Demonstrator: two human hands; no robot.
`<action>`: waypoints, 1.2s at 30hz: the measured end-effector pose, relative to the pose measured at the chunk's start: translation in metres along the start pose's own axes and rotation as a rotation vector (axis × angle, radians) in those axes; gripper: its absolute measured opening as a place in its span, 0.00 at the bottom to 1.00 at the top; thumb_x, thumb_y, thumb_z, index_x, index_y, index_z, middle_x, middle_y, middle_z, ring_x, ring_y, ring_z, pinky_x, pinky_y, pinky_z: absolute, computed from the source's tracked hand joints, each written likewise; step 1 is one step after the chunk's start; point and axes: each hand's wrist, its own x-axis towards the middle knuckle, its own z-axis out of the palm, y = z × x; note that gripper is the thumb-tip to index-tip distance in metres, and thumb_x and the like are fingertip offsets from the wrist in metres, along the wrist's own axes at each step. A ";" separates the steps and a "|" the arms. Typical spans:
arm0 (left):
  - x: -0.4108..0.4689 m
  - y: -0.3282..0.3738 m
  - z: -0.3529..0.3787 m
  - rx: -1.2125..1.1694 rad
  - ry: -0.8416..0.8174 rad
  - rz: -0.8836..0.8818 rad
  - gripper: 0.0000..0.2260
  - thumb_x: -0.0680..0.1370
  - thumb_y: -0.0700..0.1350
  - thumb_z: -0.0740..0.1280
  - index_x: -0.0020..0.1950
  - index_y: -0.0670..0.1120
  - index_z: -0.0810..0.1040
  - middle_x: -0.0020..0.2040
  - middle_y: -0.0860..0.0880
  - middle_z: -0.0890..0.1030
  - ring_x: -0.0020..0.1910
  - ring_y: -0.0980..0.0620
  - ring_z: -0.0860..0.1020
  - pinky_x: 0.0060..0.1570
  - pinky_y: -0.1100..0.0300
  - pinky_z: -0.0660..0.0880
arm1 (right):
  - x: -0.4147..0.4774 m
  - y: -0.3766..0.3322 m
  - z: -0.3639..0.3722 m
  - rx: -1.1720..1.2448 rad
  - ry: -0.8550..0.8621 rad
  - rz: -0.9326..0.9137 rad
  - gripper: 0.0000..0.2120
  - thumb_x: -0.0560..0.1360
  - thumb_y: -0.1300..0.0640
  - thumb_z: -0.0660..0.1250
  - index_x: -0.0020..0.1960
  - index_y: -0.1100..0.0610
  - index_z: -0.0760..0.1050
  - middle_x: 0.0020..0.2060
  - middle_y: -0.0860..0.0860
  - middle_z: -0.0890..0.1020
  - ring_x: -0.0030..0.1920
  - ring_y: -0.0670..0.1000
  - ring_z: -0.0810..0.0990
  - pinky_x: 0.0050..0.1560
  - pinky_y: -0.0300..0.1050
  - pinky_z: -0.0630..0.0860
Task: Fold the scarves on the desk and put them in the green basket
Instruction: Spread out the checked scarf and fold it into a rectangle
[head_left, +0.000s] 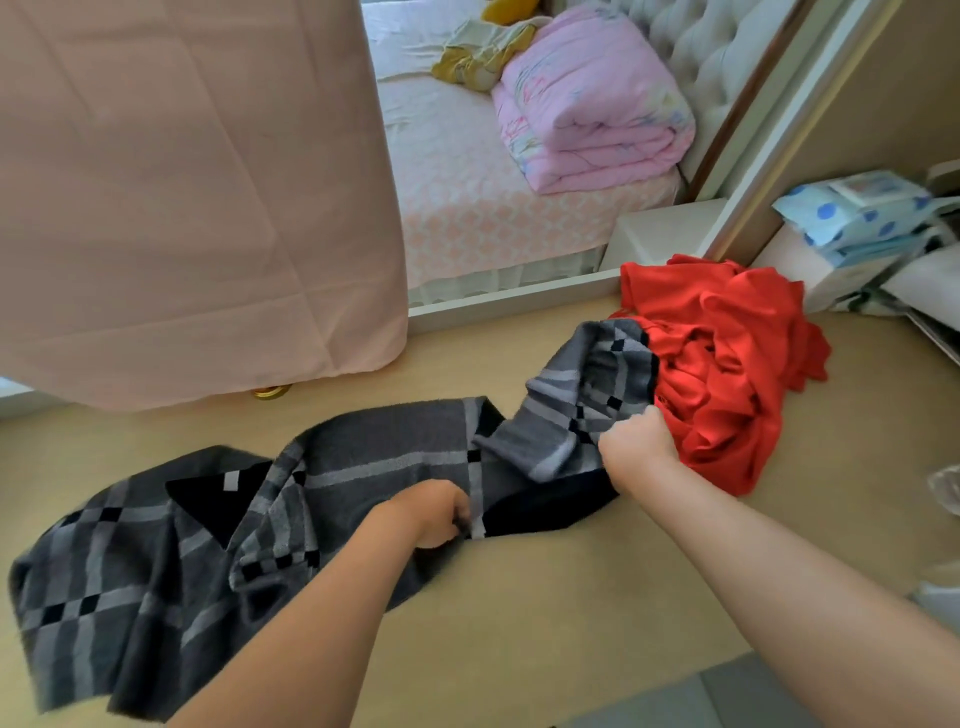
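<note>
While both hands grip it, grey scarf spans the desk.

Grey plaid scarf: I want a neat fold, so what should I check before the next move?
1. Left hand grips the grey plaid scarf mid-length: ok.
2. Right hand grips it near the right end: ok.
3. Scarf flat on the desk: not ok, twisted and rumpled.
4. Scarf clear of the red scarf: not ok, they touch.
5. Green basket within sight: cannot tell, not in view.
</note>
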 end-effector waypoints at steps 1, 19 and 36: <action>-0.003 0.002 0.000 -0.001 -0.068 -0.010 0.10 0.77 0.43 0.65 0.54 0.54 0.82 0.53 0.54 0.79 0.52 0.49 0.77 0.50 0.57 0.73 | -0.009 0.006 -0.002 0.000 -0.150 0.089 0.15 0.74 0.58 0.62 0.59 0.50 0.78 0.54 0.44 0.81 0.56 0.52 0.80 0.56 0.46 0.69; 0.036 0.016 -0.002 0.133 0.350 0.044 0.22 0.81 0.46 0.64 0.74 0.53 0.64 0.66 0.48 0.67 0.62 0.45 0.68 0.53 0.48 0.76 | 0.030 -0.013 0.027 0.396 0.056 -0.270 0.18 0.75 0.68 0.61 0.61 0.53 0.73 0.55 0.54 0.78 0.53 0.58 0.80 0.47 0.51 0.77; 0.028 0.029 0.018 0.075 0.677 -0.066 0.20 0.79 0.50 0.66 0.70 0.51 0.70 0.69 0.49 0.68 0.68 0.45 0.66 0.60 0.51 0.69 | 0.040 -0.025 0.028 0.765 0.690 -0.238 0.23 0.73 0.66 0.61 0.67 0.56 0.72 0.69 0.56 0.70 0.70 0.60 0.69 0.70 0.59 0.65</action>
